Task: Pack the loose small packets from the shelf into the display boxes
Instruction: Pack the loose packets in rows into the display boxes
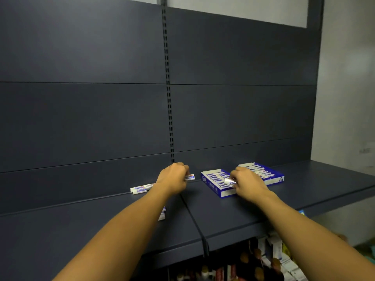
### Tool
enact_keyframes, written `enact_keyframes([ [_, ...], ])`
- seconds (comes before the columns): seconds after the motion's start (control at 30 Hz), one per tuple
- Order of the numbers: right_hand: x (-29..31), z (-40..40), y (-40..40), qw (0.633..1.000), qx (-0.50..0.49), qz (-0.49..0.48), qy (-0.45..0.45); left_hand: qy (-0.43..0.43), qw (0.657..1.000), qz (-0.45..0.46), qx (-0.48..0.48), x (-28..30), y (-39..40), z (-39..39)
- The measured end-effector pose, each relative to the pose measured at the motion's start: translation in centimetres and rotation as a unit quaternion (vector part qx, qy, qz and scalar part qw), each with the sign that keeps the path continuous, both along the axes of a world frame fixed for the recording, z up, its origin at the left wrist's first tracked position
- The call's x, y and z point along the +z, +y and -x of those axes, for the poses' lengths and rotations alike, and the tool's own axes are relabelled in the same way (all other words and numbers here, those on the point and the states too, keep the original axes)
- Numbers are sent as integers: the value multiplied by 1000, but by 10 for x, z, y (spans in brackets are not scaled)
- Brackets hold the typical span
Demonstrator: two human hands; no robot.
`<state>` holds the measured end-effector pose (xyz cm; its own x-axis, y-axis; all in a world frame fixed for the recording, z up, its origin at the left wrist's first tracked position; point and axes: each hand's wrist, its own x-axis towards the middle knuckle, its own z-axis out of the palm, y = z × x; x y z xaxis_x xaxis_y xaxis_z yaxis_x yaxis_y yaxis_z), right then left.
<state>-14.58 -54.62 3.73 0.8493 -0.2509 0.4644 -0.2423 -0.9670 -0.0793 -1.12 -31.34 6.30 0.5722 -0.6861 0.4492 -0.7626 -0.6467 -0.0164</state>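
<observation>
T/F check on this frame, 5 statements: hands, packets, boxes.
1. The left hand grips a packet. True.
2. The right hand is empty. False: it pinches a packet over the near box.
3. Two display boxes sit on the shelf. True: the near box and the far box.
4. Both boxes are closed. False: both are open, with rows of packets showing.
5. Loose packets lie left of the left hand. True.
</observation>
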Motion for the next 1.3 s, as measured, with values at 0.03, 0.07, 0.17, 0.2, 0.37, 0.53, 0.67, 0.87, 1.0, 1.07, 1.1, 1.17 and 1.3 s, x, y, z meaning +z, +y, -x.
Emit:
enact_keyframes([
  [0.03, 0, 5, -5, 1000, -2, -1, 3, 2, 1000, -2, 0, 0, -6, 4],
  [0.07, 0, 10, -11, 1000, -3, -2, 8, 3, 1000, -4, 2, 0, -12, 8],
  [0.17, -1, 26, -30, 1000, -8, -7, 12, 5, 1000, -7, 7, 0, -30, 19],
  [0.2, -1, 32, -36, 1000, -10, -12, 12, 6, 1000, -6, 7, -1, -37, 23],
  [0.37, 2, 65, -72, 1000, -20, -5, 20, 15, 1000, -2, 8, -2, -70, 47],
  [0.53, 3, 96, -110, 998, -34, 21, 40, 39, 999, 4, 8, -10, -109, 72],
  [0.67, 1, 117, -142, 998, -32, 15, 45, 55, 998, -6, 8, -17, -142, 91],
  [0.87, -4, 141, -183, 999, -23, 13, 41, 48, 999, 5, 8, -18, -184, 111],
  [1.0, -6, 152, -205, 998, -34, 17, 44, 45, 999, 5, 0, -20, -207, 118],
  [1.07, -7, 153, -215, 998, -38, 12, 43, 48, 999, 1, -2, -20, -218, 116],
  [1.1, -8, 153, -220, 998, -39, 8, 39, 50, 999, 3, -3, -20, -223, 114],
  [1.17, -9, 151, -230, 999, -36, 4, 33, 48, 999, 8, -5, -18, -235, 109],
  [1.3, -14, 141, -249, 999, -31, 1, 35, 45, 999, 17, -12, -17, -258, 97],
])
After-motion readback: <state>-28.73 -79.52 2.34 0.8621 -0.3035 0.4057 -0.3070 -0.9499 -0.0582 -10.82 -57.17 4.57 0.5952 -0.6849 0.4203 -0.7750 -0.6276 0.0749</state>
